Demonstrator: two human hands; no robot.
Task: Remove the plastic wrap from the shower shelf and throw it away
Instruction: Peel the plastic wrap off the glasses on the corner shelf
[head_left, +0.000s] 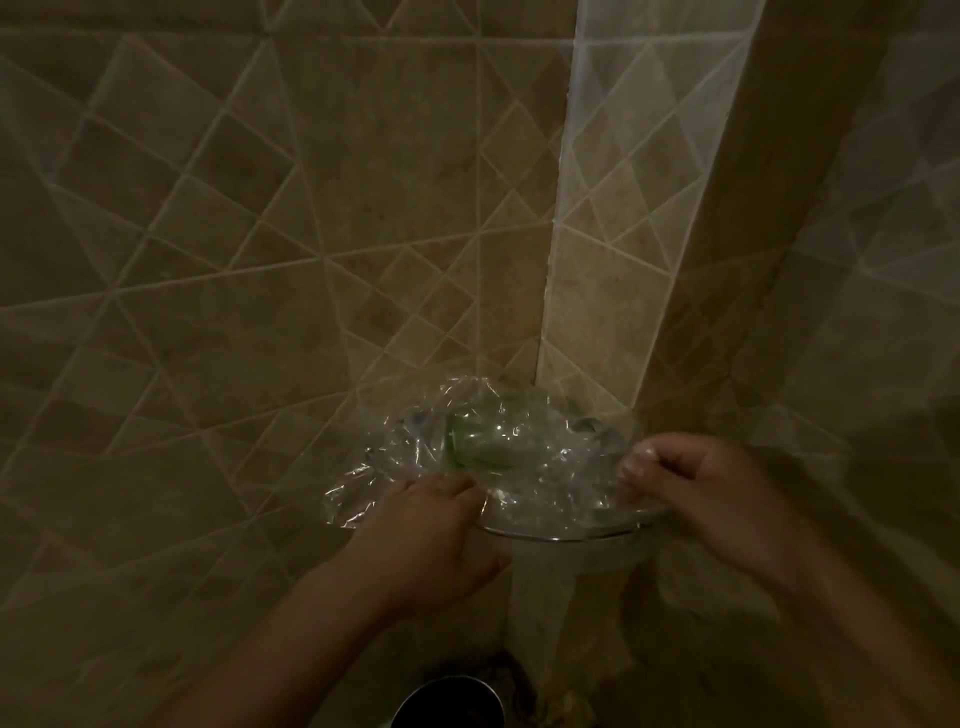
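Crinkled clear plastic wrap (519, 452) covers a rounded corner shower shelf (561, 535) with a metal front rim, set in the corner of a tiled wall. Something green shows blurred under the wrap. My left hand (441, 525) grips the wrap at the shelf's front left edge, where a loose flap hangs off to the left. My right hand (696, 488) pinches the wrap at the shelf's right edge, fingers curled shut on it.
Beige tiled walls (260, 260) with diagonal grout lines meet in the corner behind the shelf. A dark round metal container (449, 704) sits low, below the shelf at the bottom edge. The scene is dim.
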